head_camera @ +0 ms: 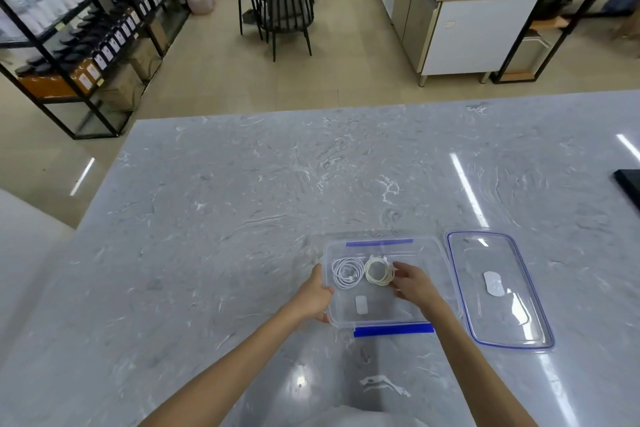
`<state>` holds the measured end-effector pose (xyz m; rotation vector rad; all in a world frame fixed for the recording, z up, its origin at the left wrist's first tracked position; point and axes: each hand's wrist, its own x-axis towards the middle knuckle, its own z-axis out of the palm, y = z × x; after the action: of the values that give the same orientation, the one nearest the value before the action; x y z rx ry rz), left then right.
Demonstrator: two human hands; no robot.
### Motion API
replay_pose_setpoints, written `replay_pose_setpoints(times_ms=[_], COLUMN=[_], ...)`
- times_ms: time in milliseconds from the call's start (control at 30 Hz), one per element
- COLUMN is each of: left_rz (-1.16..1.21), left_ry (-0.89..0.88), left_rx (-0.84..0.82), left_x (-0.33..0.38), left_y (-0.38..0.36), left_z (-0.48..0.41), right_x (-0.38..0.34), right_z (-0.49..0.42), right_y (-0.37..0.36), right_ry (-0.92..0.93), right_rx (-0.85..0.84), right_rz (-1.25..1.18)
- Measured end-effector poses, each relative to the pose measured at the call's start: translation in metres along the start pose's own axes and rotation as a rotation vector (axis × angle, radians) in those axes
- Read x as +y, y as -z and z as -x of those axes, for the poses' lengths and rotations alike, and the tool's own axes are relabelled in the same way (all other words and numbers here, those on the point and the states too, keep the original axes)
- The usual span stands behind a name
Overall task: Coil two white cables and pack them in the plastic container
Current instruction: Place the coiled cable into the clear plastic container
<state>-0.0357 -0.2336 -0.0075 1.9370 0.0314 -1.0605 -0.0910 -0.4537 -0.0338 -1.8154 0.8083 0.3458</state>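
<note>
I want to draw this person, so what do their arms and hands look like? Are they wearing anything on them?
Both arms are bare right up to the picture's bottom edge: no sleeves show. The left hand and right hand have no gloves, and I can't see a watch, bracelet or ring. Each is slim, with a long forearm.

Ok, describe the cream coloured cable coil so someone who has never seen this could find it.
On the grey marble table, find the clear plastic container with blue clips. Two coils lie inside at its far end; the cream cable coil is the right one, at the right hand, yellower than the white cable coil.
</note>
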Motion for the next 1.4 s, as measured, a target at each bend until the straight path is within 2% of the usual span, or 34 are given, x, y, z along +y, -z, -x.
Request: replay_pose_setpoints(times_ms=[67,167,200,233,333,400,733,967,1167,1300,1400], left_rz=[0.010,0.020,0.011,-0.001,-0.025,-0.037,-0.115,-0.287,-0.281,-0.338,-0.668], left_ry=[0.005,0.010,0.013,0.017,0.022,0.022,0.025,0.013,0.055,0.081,-0.071], left_rx=[-0.005,0.001,0.003,0.004,0.016,0.032,0.081,0.135,0.157,0.296,0.478], left_x=[0.002,0.005,0.006,0.007,0.009,0.011,0.011,0.012,0.017,0.030,0.059], left_y=[0.000,-0.001,-0.001,-0.001,-0.002,-0.003,-0.003,-0.011,-0.017,-0.028,-0.045], left_z=[0.003,0.007,0.008,0.009,0.010,0.009,0.001,0.004,-0.004,0.002,-0.001], right_x=[0.000,0.006,0.011,0.016,0.026,0.030,0.046,0.048,0.043,0.042,0.045], right_z=[0.009,0.028,0.029,0.030,0.029,0.027,0.020,0.021,0.023,0.028,0.042], right_y=[0.004,0.015,0.021,0.026,0.033,0.034,0.036,0.034,0.034,0.051,0.074], right_ry=[0.095,0.313,0.339,0.318,0.119,0.123,0.182,0.202,0.198,0.207,0.240], right_rx=[0.154,0.574,0.649,0.649,0.432,0.377,0.359,0.372,0.349,0.222,0.290], right_rz=[0.129,0.298,0.368,0.412,0.273,0.249,0.279,0.292,0.254,0.076,-0.108])
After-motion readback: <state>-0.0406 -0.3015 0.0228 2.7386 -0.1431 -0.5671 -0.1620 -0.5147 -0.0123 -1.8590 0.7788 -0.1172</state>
